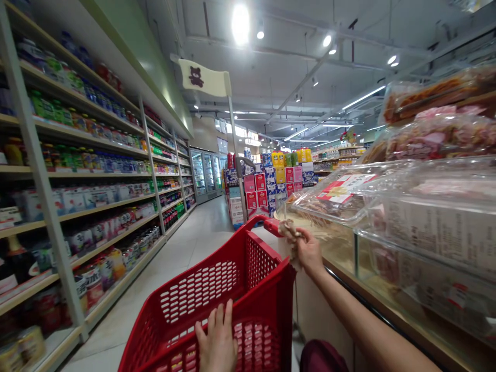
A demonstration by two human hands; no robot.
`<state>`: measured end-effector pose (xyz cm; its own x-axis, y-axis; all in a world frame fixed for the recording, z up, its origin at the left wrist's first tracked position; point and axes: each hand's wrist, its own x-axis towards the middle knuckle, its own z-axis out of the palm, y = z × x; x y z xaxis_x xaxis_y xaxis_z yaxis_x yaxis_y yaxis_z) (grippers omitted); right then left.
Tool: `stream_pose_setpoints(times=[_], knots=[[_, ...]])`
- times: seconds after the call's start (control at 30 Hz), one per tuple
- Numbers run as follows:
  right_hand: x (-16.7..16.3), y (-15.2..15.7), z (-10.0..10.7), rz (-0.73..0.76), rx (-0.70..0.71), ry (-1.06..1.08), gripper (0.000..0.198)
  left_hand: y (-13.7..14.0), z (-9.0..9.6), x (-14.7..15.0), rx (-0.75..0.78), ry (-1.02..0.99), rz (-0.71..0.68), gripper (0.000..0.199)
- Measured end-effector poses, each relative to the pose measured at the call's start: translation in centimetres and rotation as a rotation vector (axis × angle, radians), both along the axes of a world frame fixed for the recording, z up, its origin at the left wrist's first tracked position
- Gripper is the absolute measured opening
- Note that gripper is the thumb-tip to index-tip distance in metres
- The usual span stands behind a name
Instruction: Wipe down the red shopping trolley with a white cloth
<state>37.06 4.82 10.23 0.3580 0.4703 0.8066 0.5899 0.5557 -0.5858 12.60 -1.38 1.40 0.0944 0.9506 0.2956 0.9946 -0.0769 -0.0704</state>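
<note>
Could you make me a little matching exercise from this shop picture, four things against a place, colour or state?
1. Left hand
2. Right hand
3. Shopping basket
4. Bear sign

A. Red, with many holes
B. Cream, raised high
C. Fingers closed on a crumpled pale item
D. Fingers extended at the basket's rim

Pairs: 1-D, 2-C, 3-A, 4-B

Red shopping basket (271,297) and left hand (217,336) run out of view below; the right hand's (309,252) beige bundle (290,235) blurs beyond naming!

stocked shelves (96,175), bear-print sign (206,78), stacked cartons (260,182), glass-door fridges (206,170)
</note>
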Motion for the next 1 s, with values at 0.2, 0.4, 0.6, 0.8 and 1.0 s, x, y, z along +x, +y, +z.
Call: stream_pose_setpoints(times=[0.2, 0.4, 0.6, 0.8, 1.0], knots=[[4.7, -0.3, -0.9, -0.186, -0.037, -0.526, 0.026, 0.0, 0.2, 0.1, -0.017, 0.013, 0.013, 0.069], [6.5, -1.5, -0.3, -0.139, -0.160, -0.980, 0.043, -0.1, 0.3, 0.0, -0.026, -0.020, -0.002, 0.068], [9.2, -0.1, 2.3, 0.019, -0.180, -1.003, 0.032, 0.0, 0.3, 0.4, -0.009, -0.008, 0.004, 0.068], [4.3, -0.6, -1.8, -0.118, -0.053, -0.906, 0.032, 0.1, 0.2, 0.6, 0.030, -0.004, 0.015, 0.066], [4.7, -0.2, -1.6, -0.257, -0.091, -0.856, 0.033, 0.5, -0.2, 0.3, 0.054, -0.019, -0.016, 0.067]])
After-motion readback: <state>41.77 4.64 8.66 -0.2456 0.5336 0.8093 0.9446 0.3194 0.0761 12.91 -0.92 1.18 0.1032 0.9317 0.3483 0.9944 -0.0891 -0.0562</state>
